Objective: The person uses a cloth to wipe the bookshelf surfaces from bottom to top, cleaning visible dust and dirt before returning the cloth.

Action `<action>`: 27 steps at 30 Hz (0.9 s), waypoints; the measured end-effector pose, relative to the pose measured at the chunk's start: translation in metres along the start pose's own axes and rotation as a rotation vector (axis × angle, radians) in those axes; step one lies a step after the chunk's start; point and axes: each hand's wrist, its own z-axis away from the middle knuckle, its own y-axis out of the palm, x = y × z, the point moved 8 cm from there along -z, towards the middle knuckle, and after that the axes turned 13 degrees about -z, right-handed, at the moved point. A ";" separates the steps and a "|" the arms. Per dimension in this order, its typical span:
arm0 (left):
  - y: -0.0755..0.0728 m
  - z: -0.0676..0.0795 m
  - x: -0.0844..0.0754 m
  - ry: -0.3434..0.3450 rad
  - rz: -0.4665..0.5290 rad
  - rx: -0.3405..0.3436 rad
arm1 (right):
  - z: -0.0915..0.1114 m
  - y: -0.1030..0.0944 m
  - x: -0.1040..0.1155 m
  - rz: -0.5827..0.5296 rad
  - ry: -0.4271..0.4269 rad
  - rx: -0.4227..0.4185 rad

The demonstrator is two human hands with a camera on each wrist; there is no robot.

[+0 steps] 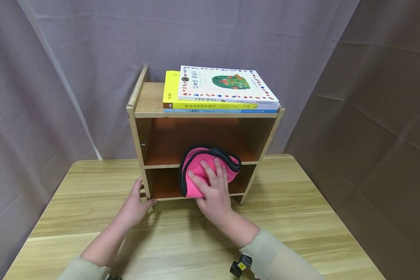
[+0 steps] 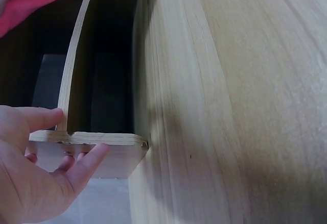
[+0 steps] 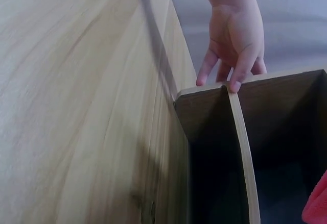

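Note:
A small wooden bookshelf (image 1: 140, 134) stands on the table. My left hand (image 1: 134, 206) grips its left side panel low down, with the thumb at the front edge by the lowest board and the fingers along the outer face. The left wrist view shows this hand (image 2: 46, 168) at the panel's edge too. In front of the lower compartments, my right hand (image 1: 215, 194) holds a folded pink cloth (image 1: 196, 165) with black edging, fingers spread over it and thumb tucked at its lower edge. Only a corner of the pink cloth (image 3: 318, 203) shows in the right wrist view.
Several books lie stacked on the shelf's top board: a white one (image 1: 227, 83) uppermost, a yellow one (image 1: 171, 89) and blue ones beneath. The wood-grain table (image 1: 294, 217) extends around the shelf. Grey curtains (image 1: 101, 50) hang behind and a darker one (image 1: 381, 97) at the right.

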 end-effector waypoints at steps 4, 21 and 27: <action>0.000 0.000 0.000 0.001 0.000 0.000 | -0.004 0.007 0.006 0.002 -0.009 0.033; -0.020 0.015 -0.005 0.135 0.072 -0.020 | -0.014 0.034 0.027 0.060 -0.039 0.142; -0.050 0.021 -0.017 0.228 0.175 -0.101 | -0.017 0.041 0.032 0.067 -0.051 0.155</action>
